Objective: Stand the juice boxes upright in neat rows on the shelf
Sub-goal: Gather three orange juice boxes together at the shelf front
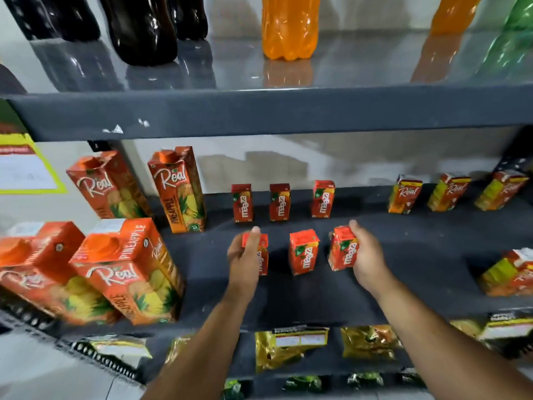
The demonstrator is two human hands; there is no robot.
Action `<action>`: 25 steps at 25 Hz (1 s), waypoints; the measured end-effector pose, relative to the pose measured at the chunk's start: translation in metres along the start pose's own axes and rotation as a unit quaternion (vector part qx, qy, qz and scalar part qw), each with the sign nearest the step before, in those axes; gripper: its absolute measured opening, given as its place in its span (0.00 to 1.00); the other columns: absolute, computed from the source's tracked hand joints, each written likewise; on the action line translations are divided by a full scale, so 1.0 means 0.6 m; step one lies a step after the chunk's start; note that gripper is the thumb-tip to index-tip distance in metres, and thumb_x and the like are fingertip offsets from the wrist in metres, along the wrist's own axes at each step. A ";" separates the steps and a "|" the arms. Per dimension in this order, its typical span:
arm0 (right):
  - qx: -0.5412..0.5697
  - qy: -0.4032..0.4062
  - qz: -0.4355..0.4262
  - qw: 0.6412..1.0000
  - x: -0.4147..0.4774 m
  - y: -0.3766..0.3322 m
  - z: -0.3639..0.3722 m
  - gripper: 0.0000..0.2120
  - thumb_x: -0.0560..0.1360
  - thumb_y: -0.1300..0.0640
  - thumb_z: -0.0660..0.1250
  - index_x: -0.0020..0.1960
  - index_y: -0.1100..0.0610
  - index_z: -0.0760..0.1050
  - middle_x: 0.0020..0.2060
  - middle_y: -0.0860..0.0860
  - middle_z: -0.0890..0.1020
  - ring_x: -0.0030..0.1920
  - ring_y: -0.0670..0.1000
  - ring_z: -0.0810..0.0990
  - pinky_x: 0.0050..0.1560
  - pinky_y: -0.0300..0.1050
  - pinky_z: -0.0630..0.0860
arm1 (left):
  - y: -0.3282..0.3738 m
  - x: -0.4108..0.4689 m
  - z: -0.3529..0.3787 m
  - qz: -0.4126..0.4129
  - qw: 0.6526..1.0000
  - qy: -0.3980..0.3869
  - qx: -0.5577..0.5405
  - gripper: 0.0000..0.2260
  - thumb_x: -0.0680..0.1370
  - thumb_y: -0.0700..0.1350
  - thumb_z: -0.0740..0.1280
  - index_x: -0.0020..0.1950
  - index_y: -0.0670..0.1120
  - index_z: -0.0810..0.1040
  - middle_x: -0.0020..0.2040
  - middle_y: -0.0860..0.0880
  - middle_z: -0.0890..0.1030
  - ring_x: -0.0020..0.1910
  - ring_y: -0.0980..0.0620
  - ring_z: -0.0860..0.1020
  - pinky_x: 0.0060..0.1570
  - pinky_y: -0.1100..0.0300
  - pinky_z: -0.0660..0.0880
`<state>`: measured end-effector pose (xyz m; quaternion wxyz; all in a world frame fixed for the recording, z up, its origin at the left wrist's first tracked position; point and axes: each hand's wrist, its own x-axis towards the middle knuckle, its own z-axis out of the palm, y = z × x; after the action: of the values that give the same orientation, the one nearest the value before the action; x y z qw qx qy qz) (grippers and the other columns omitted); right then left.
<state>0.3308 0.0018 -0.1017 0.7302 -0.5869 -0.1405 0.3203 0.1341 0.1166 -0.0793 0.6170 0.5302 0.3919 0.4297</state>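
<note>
Small red Maaza juice boxes stand on the dark shelf [403, 255]. Three are upright in a back row: one at left [242, 202], one in the middle [279, 201], one at right [322, 198]. In the front row, my left hand [245, 256] grips the left box [262, 255] and partly covers it. The middle front box [303, 252] stands free and upright. My right hand [367, 255] holds the right front box [343, 248], which leans slightly.
Tall Real pineapple cartons [178, 189] stand at the left, two more [129, 269] at the front left. Small Real boxes [403, 193] line the back right, another [510, 274] sits at the right edge. Bottles stand on the shelf above, packets on the shelf below.
</note>
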 end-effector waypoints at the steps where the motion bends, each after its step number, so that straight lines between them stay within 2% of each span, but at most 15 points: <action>1: 0.007 0.014 -0.001 1.000 -0.004 -0.003 0.008 0.29 0.60 0.35 0.74 0.46 0.60 0.82 0.40 0.59 0.83 0.38 0.57 0.82 0.51 0.60 0.74 | -0.005 -0.004 0.006 0.011 1.000 0.002 0.001 0.14 0.77 0.53 0.65 0.38 0.44 0.74 0.34 0.46 0.75 0.33 0.53 0.74 0.32 0.60 0.73; 3: 0.002 0.020 -0.011 1.000 -0.009 -0.003 0.029 0.15 0.65 0.41 0.70 0.38 0.54 0.81 0.35 0.54 0.83 0.36 0.53 0.82 0.48 0.55 0.75 | -0.016 -0.011 0.019 0.027 1.000 0.005 -0.002 0.15 0.76 0.56 0.66 0.36 0.47 0.72 0.32 0.47 0.74 0.33 0.52 0.72 0.34 0.54 0.71; 5: -0.018 0.001 -0.023 1.000 -0.015 0.005 0.055 0.13 0.68 0.43 0.67 0.36 0.53 0.77 0.32 0.51 0.81 0.34 0.51 0.81 0.43 0.50 0.75 | -0.024 -0.016 0.033 0.023 1.000 0.002 -0.007 0.15 0.75 0.58 0.66 0.36 0.49 0.72 0.33 0.49 0.76 0.34 0.51 0.75 0.36 0.51 0.74; 7: -0.030 -0.016 -0.030 0.999 -0.023 0.013 0.075 0.11 0.70 0.44 0.65 0.37 0.52 0.73 0.31 0.50 0.80 0.34 0.50 0.81 0.40 0.48 0.75 | -0.024 -0.025 0.047 0.003 1.000 -0.012 -0.022 0.12 0.76 0.56 0.66 0.39 0.49 0.74 0.37 0.49 0.80 0.39 0.49 0.81 0.40 0.50 0.79; 9: -0.032 -0.017 -0.029 0.999 -0.028 0.017 0.083 0.11 0.72 0.45 0.63 0.38 0.52 0.71 0.32 0.51 0.79 0.35 0.50 0.80 0.41 0.48 0.75 | -0.019 -0.032 0.054 0.000 0.999 -0.007 -0.032 0.09 0.77 0.52 0.65 0.41 0.48 0.75 0.39 0.49 0.81 0.42 0.49 0.82 0.42 0.50 0.80; 12: -0.046 -0.019 -0.033 0.998 -0.030 0.017 0.084 0.11 0.76 0.47 0.61 0.40 0.53 0.71 0.35 0.52 0.78 0.36 0.50 0.81 0.41 0.48 0.76 | -0.019 -0.029 0.053 0.001 1.000 -0.011 -0.021 0.09 0.78 0.51 0.65 0.41 0.48 0.74 0.37 0.51 0.81 0.40 0.51 0.82 0.41 0.52 0.80; 15: -0.050 -0.016 -0.032 0.998 -0.043 0.011 0.083 0.12 0.75 0.46 0.60 0.39 0.53 0.71 0.34 0.52 0.78 0.37 0.50 0.81 0.41 0.47 0.76 | -0.014 -0.029 0.047 -0.013 0.999 -0.039 -0.026 0.11 0.78 0.51 0.65 0.39 0.46 0.73 0.35 0.52 0.80 0.39 0.52 0.81 0.38 0.55 0.78; 18: -0.054 0.002 -0.049 0.997 -0.078 0.012 0.084 0.14 0.79 0.51 0.58 0.36 0.52 0.70 0.31 0.49 0.77 0.34 0.47 0.80 0.37 0.45 0.75 | -0.004 -0.045 0.035 -0.025 0.997 -0.069 -0.032 0.13 0.78 0.50 0.65 0.38 0.45 0.71 0.34 0.51 0.78 0.37 0.53 0.80 0.36 0.59 0.77; 21: -0.046 0.035 -0.070 0.996 -0.128 0.026 0.081 0.15 0.81 0.56 0.57 0.37 0.55 0.71 0.30 0.48 0.77 0.32 0.44 0.79 0.34 0.41 0.75 | -0.007 -0.070 0.013 -0.056 0.996 -0.073 -0.007 0.14 0.76 0.54 0.65 0.42 0.43 0.73 0.39 0.47 0.80 0.39 0.52 0.81 0.35 0.63 0.76; 25: -0.038 0.026 -0.080 0.996 -0.164 0.034 0.079 0.13 0.78 0.50 0.59 0.38 0.57 0.72 0.30 0.48 0.78 0.33 0.46 0.80 0.32 0.39 0.76 | -0.009 -0.106 -0.008 -0.090 0.993 -0.071 -0.007 0.17 0.74 0.59 0.66 0.46 0.45 0.75 0.44 0.46 0.82 0.45 0.49 0.83 0.43 0.54 0.80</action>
<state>0.2225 -0.0221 -0.0915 0.7338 -0.6096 -0.1796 0.2401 0.1100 0.0577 -0.0836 0.6829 0.5177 0.3905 0.3363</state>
